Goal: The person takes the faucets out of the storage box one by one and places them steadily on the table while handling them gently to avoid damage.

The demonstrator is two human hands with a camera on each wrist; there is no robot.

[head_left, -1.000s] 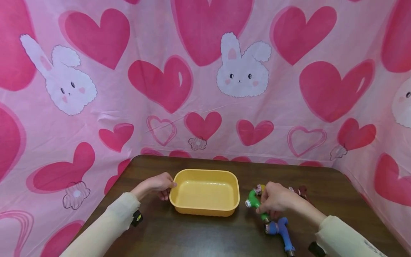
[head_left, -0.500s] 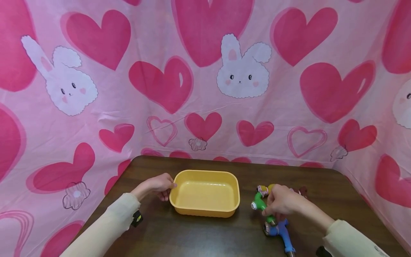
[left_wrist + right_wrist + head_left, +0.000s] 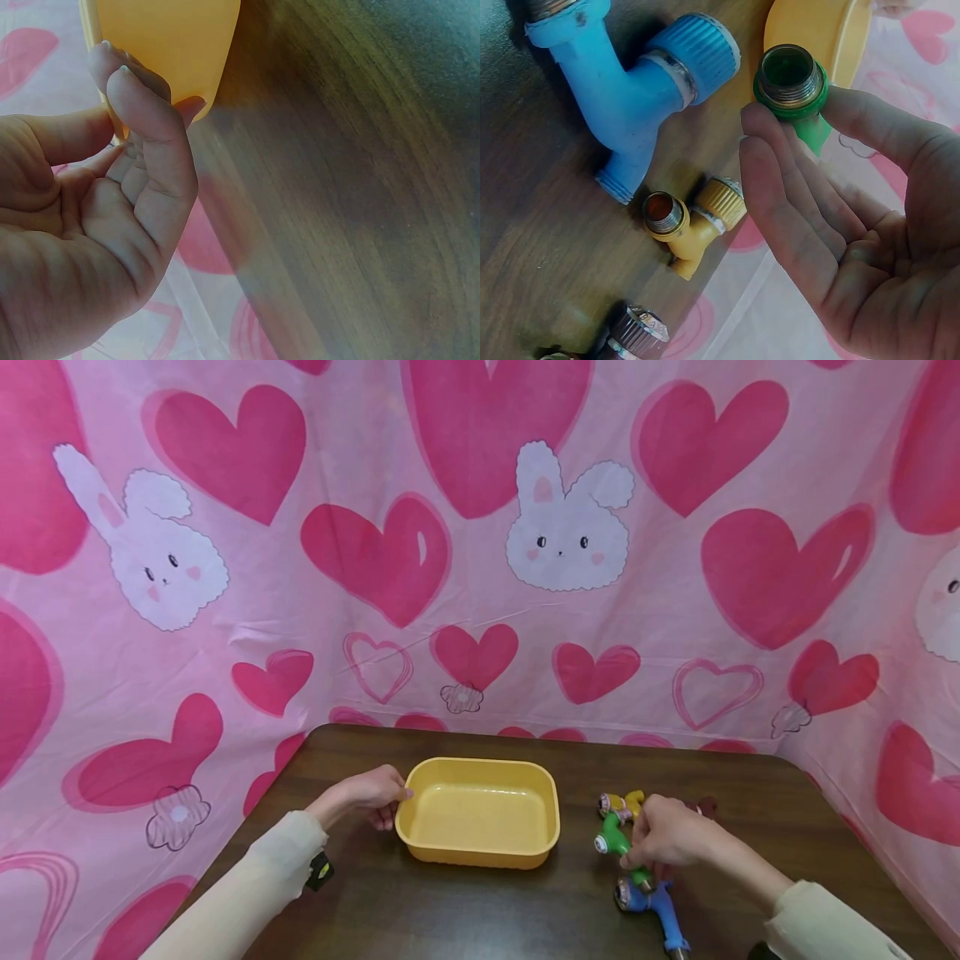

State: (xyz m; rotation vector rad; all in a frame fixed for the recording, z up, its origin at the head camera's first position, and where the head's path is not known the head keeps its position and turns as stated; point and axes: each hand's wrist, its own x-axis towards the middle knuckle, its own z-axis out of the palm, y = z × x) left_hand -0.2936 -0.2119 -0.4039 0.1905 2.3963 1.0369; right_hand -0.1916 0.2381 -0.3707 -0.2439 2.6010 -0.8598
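Note:
My left hand pinches the left end of a yellow plastic tub, thumb on the rim and fingers curled beneath; the left wrist view shows the tub's wall between them. At the right, my right hand holds a green plastic tap between thumb and fingers. Its threaded metal end faces the right wrist camera. Just in front of that hand lies a blue tap. Behind the green one is a yellow tap, partly covered by the hand in the head view.
A dark brown tap lies beyond the right hand, mostly hidden by it. Everything rests on a brown wooden table. Pink cloth with hearts and rabbits hangs around the back and sides.
My right hand has shifted a little to the right and towards me with the green tap, uncovering more of the yellow tap. The left hand and the tub have stayed put.

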